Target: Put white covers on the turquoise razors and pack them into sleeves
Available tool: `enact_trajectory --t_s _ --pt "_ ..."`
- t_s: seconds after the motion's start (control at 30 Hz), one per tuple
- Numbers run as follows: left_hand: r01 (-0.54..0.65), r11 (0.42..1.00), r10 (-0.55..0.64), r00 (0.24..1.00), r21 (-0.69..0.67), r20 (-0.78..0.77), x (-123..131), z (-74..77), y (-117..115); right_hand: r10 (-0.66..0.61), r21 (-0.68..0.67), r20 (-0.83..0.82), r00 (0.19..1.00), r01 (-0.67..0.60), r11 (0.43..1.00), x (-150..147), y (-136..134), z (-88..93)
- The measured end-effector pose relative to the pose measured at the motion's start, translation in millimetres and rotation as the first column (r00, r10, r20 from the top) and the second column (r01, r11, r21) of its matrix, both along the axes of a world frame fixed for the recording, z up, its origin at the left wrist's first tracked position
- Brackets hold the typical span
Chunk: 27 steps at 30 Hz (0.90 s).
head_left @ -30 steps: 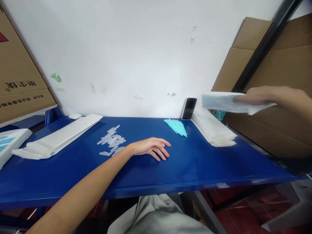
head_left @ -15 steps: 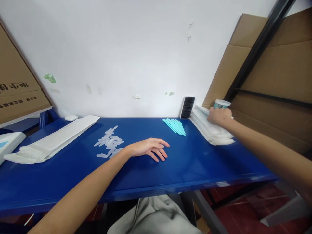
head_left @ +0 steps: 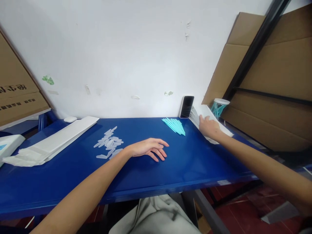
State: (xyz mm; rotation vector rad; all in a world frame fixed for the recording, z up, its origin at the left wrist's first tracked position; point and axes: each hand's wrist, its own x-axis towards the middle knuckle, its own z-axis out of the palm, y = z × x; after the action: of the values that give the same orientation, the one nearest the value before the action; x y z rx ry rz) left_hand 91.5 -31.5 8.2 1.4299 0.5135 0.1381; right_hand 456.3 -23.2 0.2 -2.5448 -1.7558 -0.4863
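My left hand [head_left: 151,149] rests over the middle of the blue table [head_left: 146,177], its fingers loosely spread and nothing in them. To its left lies a loose pile of small translucent, flat strips [head_left: 110,142]. Beyond its fingertips is a fanned row of thin turquoise sticks [head_left: 175,126]. My right hand [head_left: 208,126] reaches out to a stack of flat white paper-like sheets or bags [head_left: 201,112] at the right. Its fingers lie apart on the top of the stack, and the thumb is hard to make out.
A clear jar with a white lid [head_left: 220,105] and turquoise contents stands behind the stack. Beside it, a phone [head_left: 187,106] leans on the wall. At left are a long white packet [head_left: 58,138], a small white case [head_left: 70,119] and a cardboard box [head_left: 19,87]. A dark metal bar [head_left: 255,48] slants at right.
My right hand has moved from beside the lidded jar leftward and nearer, onto the white stack. The jar now shows more fully. My left hand stays where it was.
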Motion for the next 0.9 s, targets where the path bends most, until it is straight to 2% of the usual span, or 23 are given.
enact_trajectory --t_s 0.13,0.27,0.33,0.37,0.4,0.43,0.47,0.5,0.6,0.7,0.8,0.9 --pt "-0.003 1.000 0.003 1.000 -0.015 -0.002 0.3 2.9 -0.9 -0.066 -0.048 -0.033 0.997 0.064 0.997 0.7 -0.8 0.2" --pt "0.001 0.999 -0.001 1.000 -0.032 0.004 -0.1 3.2 0.3 -0.109 -0.088 -0.071 0.991 0.103 0.991 6.0 0.9 13.6" --pt "0.002 0.999 -0.002 1.000 -0.032 0.003 -0.3 2.3 1.8 -0.037 0.011 -0.048 0.998 0.037 0.999 5.2 1.4 21.6" --pt "0.004 0.999 -0.004 1.000 -0.035 0.001 -0.4 1.6 2.8 0.059 0.118 -0.043 0.997 -0.054 0.992 2.7 2.2 24.1" --pt "0.007 0.999 -0.007 1.000 -0.040 0.000 -0.4 1.0 3.8 0.187 0.247 -0.061 0.980 -0.167 0.954 -1.2 4.1 24.9" --pt "0.010 0.999 -0.010 1.000 -0.046 0.001 -0.5 0.3 4.9 0.325 0.371 -0.113 0.939 -0.263 0.891 -6.2 7.4 23.6" --pt "0.012 0.999 -0.012 1.000 -0.051 0.002 -0.6 -0.2 5.7 0.439 0.463 -0.233 0.868 -0.298 0.835 -11.8 12.4 20.1" --pt "0.013 0.998 -0.012 1.000 -0.054 0.003 -0.6 -0.6 6.4 0.500 0.522 -0.389 0.774 -0.262 0.812 -17.4 19.3 14.9" --pt "0.005 0.999 -0.005 1.000 -0.053 0.001 -0.9 -0.2 6.4 0.441 0.489 -0.569 0.694 -0.146 0.860 -26.6 49.0 -6.1" --pt "-0.012 0.999 0.011 1.000 -0.053 -0.011 -0.8 1.2 4.6 0.342 0.434 -0.735 0.585 0.018 0.901 -20.4 80.8 -22.1" --pt "-0.019 0.999 0.018 1.000 -0.049 -0.019 -0.4 2.1 3.4 0.284 0.378 -0.842 0.458 0.126 0.917 -8.6 101.9 -28.2" --pt "-0.014 0.999 0.013 1.000 -0.048 -0.017 -0.2 2.3 3.3 0.248 0.325 -0.904 0.348 0.185 0.927 -1.6 112.2 -30.5"
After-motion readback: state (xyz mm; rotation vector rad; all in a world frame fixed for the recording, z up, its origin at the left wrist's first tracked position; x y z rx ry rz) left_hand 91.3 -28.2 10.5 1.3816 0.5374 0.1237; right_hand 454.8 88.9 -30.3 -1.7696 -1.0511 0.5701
